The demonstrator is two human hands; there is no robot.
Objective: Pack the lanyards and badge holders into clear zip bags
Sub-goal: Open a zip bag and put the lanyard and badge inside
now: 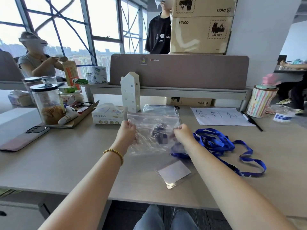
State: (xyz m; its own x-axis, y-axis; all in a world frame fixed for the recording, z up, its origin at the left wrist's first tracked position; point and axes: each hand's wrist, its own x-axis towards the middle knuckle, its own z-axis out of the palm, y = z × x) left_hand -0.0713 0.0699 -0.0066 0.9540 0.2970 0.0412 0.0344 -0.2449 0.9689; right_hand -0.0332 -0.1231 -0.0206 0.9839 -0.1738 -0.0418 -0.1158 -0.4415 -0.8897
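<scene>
A: Nearest on the desk (66, 156)?

B: A flat, glossy badge holder (173, 173) with a pale card inside, lying alone between the two forearms. Just right of it sprawls a tangle of blue lanyards (221, 146), woven ribbon in loose loops, one loop trailing out toward the desk's right side.

A: And the hands?

B: Both are up just beyond that. The left hand (128, 132) has its fingers curled onto the left edge of a clear zip bag (149, 130); the right hand (181, 132) pinches the bag's right edge. The thin, crinkled film is stretched between them, above the desk, with small dark pieces showing through it. The right forearm crosses over part of the lanyard pile.

A: What's crowding the space?

B: Behind the bag lie more clear bags (160, 109), flat. A white house-shaped model (130, 92) stands upright beside them, a tissue box (108, 116) to its left. Further left sit a phone (23, 136) and a clear jar (47, 103) with a dark lid. To the right is a handwritten paper sheet (219, 116), a black pen (252, 120), and a striped cup (260, 102). A mauve partition (182, 72) closes off the back.
</scene>
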